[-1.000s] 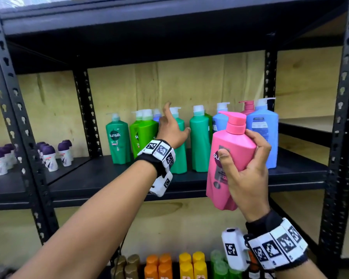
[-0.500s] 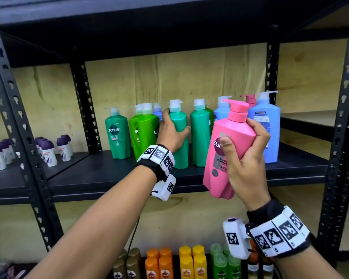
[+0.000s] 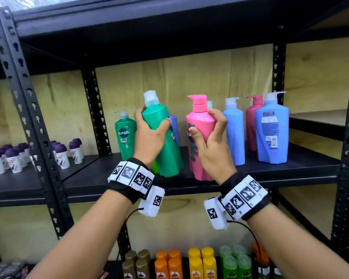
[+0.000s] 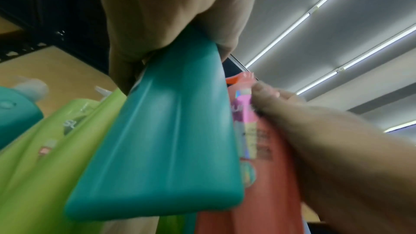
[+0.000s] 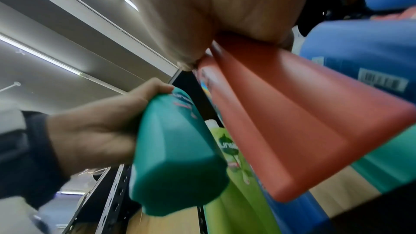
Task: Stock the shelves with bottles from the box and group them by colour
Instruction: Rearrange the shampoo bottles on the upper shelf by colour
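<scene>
My left hand (image 3: 149, 129) grips a teal-green pump bottle (image 3: 164, 141), lifted and tilted off the black shelf (image 3: 290, 170); the same bottle (image 4: 162, 149) fills the left wrist view and shows as the green bottle (image 5: 178, 163) in the right wrist view. My right hand (image 3: 212, 137) holds a pink pump bottle (image 3: 199, 125) upright just right of it, above the shelf's front; it reads reddish as the pink bottle (image 5: 303, 122). On the shelf stand another green bottle (image 3: 125, 137), lime bottles (image 4: 45, 149), blue bottles (image 3: 272, 133) and a dark pink bottle (image 3: 251, 121).
Small purple-capped white bottles (image 3: 63, 156) stand on the left shelf bay. Black uprights (image 3: 28, 109) frame the bays. A lower shelf holds brown, orange, yellow and green bottles (image 3: 195, 264). The bay at the right (image 3: 320, 117) is bare wood.
My left hand took hold of a green bottle on the shelf and lifted it, tilting it left. The pink bottle in my right hand moved closer to the shelf.
</scene>
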